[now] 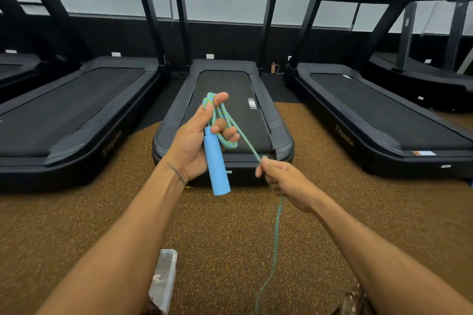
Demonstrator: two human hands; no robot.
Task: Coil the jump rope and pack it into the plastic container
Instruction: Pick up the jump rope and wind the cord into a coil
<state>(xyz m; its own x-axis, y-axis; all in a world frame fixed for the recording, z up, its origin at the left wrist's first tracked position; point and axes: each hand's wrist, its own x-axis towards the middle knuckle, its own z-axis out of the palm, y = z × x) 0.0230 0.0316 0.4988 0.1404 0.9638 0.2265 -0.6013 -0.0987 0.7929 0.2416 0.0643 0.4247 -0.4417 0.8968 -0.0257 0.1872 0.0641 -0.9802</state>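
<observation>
Jump rope: the jump rope (225, 120) was a braided cord in blue and green, with a smooth light-blue handle (217, 163) shaped as a cylinder. Some loops of it were already gathered in my left hand, in the air above the near end of the middle treadmill.
Left hand: my left hand (197, 140) was palm up and half closed. The fingers curled around the loops, and the handle lay against my palm, its free end pointing down toward the floor.
Right hand: my right hand (284, 179) was closed on the cord, pinching it just beside the loops. The cord was stretched tight between both hands.
Loose part: below my right hand the rest of the cord hung down to the floor (76, 225) and ran toward the bottom edge of the view; its end I could not see.
Plastic container: the plastic container (163, 279) was clear and stood on the brown speckled floor, near my left forearm and partly hidden behind it.
Around: three black treadmills (222, 100) stood side by side ahead of me.
</observation>
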